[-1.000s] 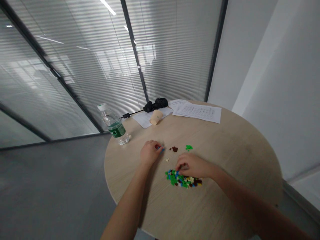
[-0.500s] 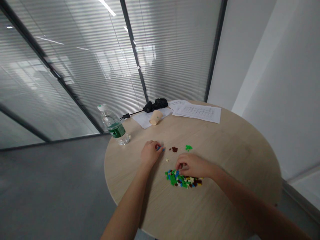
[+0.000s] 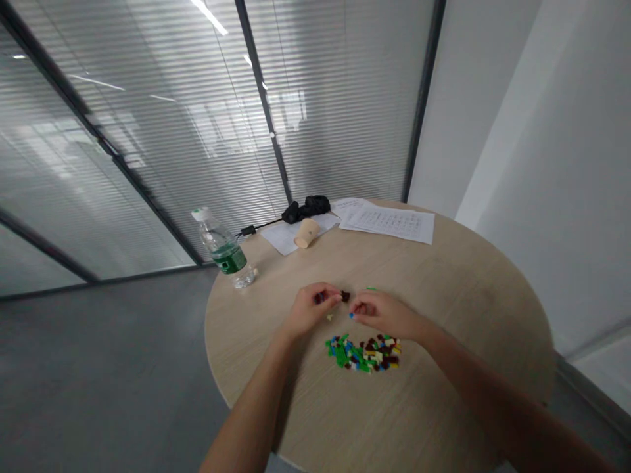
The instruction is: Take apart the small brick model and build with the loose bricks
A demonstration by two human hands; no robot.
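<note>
Round table [image 3: 444,394], light wood: left hand [image 3: 311,309] with fingers curled and pinched on small red and blue bricks [image 3: 319,297]; right hand [image 3: 382,312] just beside it, fingertips pinched on a blue brick [image 3: 351,316]. Brown bricks [image 3: 346,296] lie between the hands; brick pile [image 3: 365,353] lies near, toward the person. Far side: bottle [image 3: 223,250], paper cup [image 3: 306,233] on its side, sheets [image 3: 389,222], black cable bundle [image 3: 306,207].
</note>
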